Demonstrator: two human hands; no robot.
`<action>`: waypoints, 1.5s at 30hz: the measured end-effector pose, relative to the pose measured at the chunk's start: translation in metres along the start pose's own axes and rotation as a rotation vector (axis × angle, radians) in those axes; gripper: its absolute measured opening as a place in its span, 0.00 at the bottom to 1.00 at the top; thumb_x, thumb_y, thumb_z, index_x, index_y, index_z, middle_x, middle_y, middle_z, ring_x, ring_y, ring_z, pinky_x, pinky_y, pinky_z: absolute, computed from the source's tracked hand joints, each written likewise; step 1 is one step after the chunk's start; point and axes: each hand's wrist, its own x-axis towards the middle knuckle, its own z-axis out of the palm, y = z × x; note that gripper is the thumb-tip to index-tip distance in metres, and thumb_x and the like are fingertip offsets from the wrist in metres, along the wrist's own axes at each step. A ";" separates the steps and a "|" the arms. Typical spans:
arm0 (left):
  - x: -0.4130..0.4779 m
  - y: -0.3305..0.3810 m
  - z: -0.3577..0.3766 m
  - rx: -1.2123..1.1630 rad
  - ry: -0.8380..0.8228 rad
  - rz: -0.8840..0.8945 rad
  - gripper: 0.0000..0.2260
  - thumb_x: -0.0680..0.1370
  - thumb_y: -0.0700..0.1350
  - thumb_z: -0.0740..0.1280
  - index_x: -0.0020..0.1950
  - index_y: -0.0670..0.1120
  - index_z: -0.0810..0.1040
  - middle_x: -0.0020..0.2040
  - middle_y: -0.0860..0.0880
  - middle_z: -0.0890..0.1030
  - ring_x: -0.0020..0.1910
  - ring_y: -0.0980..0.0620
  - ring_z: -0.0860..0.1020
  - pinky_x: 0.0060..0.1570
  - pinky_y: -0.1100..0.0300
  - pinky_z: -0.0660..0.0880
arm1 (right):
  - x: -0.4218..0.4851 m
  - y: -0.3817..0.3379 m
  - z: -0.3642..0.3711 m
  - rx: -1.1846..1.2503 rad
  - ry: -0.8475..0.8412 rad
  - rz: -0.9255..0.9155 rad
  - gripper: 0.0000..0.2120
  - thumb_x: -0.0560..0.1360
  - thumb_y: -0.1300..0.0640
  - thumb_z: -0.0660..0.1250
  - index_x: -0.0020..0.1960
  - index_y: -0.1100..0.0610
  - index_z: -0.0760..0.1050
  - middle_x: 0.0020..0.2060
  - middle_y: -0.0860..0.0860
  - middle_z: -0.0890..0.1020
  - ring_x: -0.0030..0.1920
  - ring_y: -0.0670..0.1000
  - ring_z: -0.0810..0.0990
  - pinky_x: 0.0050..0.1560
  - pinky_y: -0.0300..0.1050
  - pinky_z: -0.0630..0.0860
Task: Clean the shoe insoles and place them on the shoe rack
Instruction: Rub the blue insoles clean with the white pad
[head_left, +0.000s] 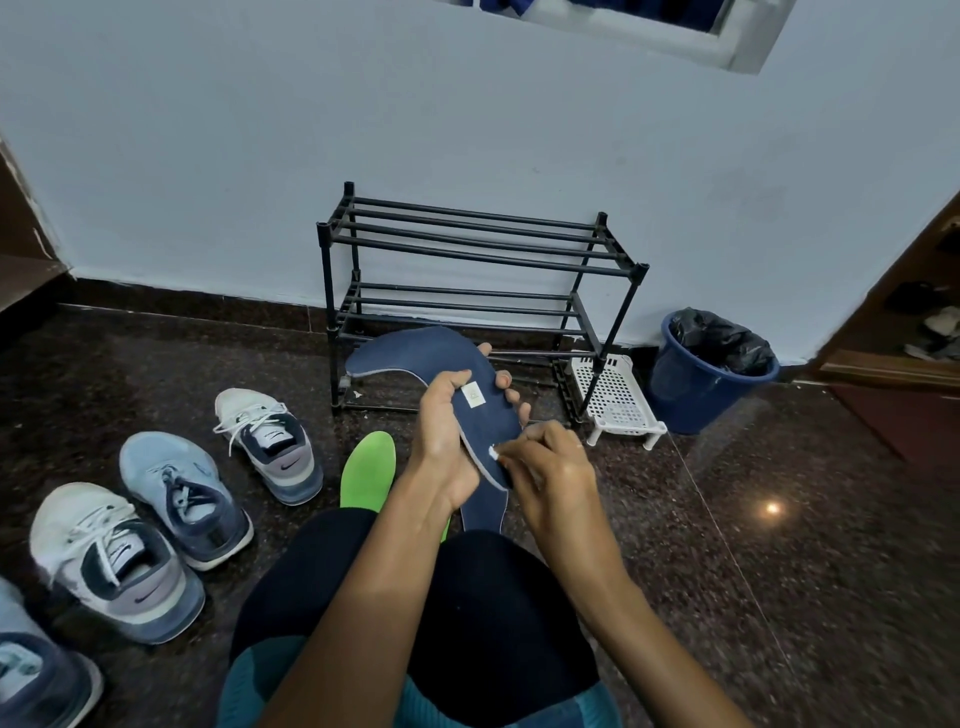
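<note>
While the left hand (441, 441) clasps the dark blue fabric-topped shoe insole (415, 356) around its middle, thumb on the top face and fingers curled behind, the toe end flops over in front of the black metal-bar shoe rack (467, 244). Held so, the heel edge is turned toward the right hand (550, 467). That hand's grip is narrow, pinched on a small white scrap of wipe or cloth (493, 453) pressed to the heel rim, probably to rub off dirt. A bright green foam insole (369, 473) lies on the dark speckled stone floor (779, 519) beside the knee. A second dark blue insole (483, 512) lies below the wrists, likely kept within reach. Cleaning looks under way; racking is not yet done.
</note>
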 end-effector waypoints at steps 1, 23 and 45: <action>0.000 0.000 0.000 -0.002 0.004 0.007 0.13 0.80 0.43 0.51 0.58 0.46 0.72 0.33 0.48 0.73 0.31 0.51 0.71 0.34 0.59 0.75 | 0.000 -0.001 0.001 -0.005 -0.003 -0.007 0.08 0.72 0.64 0.64 0.44 0.65 0.80 0.38 0.53 0.75 0.41 0.52 0.73 0.44 0.29 0.64; -0.002 0.002 0.001 0.021 0.063 0.079 0.13 0.79 0.42 0.51 0.57 0.45 0.73 0.32 0.48 0.72 0.30 0.51 0.70 0.35 0.58 0.71 | -0.019 -0.006 0.005 0.081 -0.006 -0.039 0.08 0.75 0.59 0.63 0.46 0.62 0.79 0.40 0.51 0.74 0.42 0.46 0.70 0.45 0.27 0.64; -0.004 -0.003 0.006 0.055 0.042 0.023 0.13 0.79 0.42 0.51 0.55 0.46 0.74 0.34 0.47 0.72 0.31 0.51 0.70 0.35 0.57 0.71 | -0.001 0.000 0.004 0.033 0.103 0.040 0.06 0.70 0.65 0.65 0.44 0.63 0.80 0.40 0.48 0.72 0.42 0.50 0.74 0.47 0.23 0.64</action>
